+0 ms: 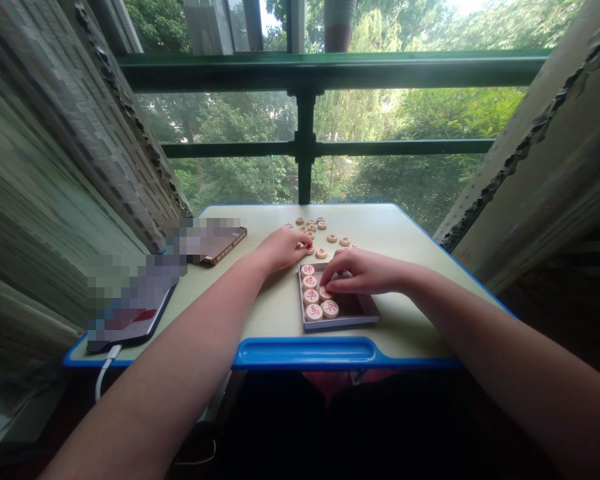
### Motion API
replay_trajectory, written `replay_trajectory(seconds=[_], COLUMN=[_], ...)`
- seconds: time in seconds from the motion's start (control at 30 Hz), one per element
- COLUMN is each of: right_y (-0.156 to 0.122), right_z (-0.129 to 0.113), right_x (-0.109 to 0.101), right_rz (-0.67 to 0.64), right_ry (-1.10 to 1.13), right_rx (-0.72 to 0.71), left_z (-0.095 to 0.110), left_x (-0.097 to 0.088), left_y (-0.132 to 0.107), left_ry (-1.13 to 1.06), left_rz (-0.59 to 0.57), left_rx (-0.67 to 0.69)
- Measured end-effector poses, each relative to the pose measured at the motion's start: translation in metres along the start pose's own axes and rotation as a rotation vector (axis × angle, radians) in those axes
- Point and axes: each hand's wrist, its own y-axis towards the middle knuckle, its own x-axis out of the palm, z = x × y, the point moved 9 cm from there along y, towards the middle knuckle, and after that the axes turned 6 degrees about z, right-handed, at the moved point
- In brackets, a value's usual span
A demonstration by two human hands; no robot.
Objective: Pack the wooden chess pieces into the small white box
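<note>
About six wooden discs (314,311) sit in rows at the left of the shallow box (355,308) at centre frame, and some ten loose discs (321,253) lie on the table (420,240) just above it. The left hand (283,248) curls narrow over the loose ones, though I cannot tell whether it grips one. The right hand (363,272) rests close-drawn fingertips on a disc in the box.

1. Round pale wooden disc (307,269), farthest in the left column of the shallow grey tray (353,308): one red Chinese character, apparently 帥.
2. Second disc (309,281), next toward the person: red 炮.
3. Third disc (311,296): a red character that looks like 車.
4. Fourth disc (314,311), nearest in that column: red 馬.
5. Fifth disc (331,307), just right of the fourth: red 兵.
6. Loose wooden discs (321,253) on the cream desk with a blue rim (410,247): characters too small to read.
7. Flat brown box (227,243) and dark phone (145,313): faces pixelated, nothing legible.
</note>
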Motion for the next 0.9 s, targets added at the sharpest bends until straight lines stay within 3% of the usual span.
replay_trajectory(seconds=[0.9], right_y=[0.0010], right_z=[0.0050], right_x=[0.0027], right_rz=[-0.021], right_ry=[0.039], right_rx=[0.008], left_z=[-0.0006], left_x=[-0.0006], left_y=[0.0001], left_ry=[0.015], left_rz=[0.013], left_rx=[0.008])
